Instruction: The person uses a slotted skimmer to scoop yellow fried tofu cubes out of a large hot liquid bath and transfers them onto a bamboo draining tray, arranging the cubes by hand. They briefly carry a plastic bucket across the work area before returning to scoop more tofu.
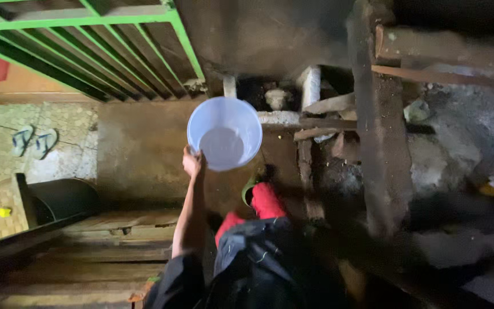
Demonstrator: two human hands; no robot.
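The pale plastic bucket hangs at centre frame, mouth up and seemingly empty, its rim at 8 o'clock gripped by the left hand. The right hand is out of view. Judging by this, carrying is underway; the wet concrete floor below demands steady footing.

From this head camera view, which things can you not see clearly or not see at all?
Head view only:
- Right hand: not in view; dark clothing and deep shadow cover the lower right.
- Left hand: its fingers grip the rim of the pale bucket, but the rim hides part of the grip.
- Bucket contents: blurred, so full or empty cannot be told.
- Pale lump in the dark recess: too small and dim to identify.
- Green railing: cut off by the top edge.
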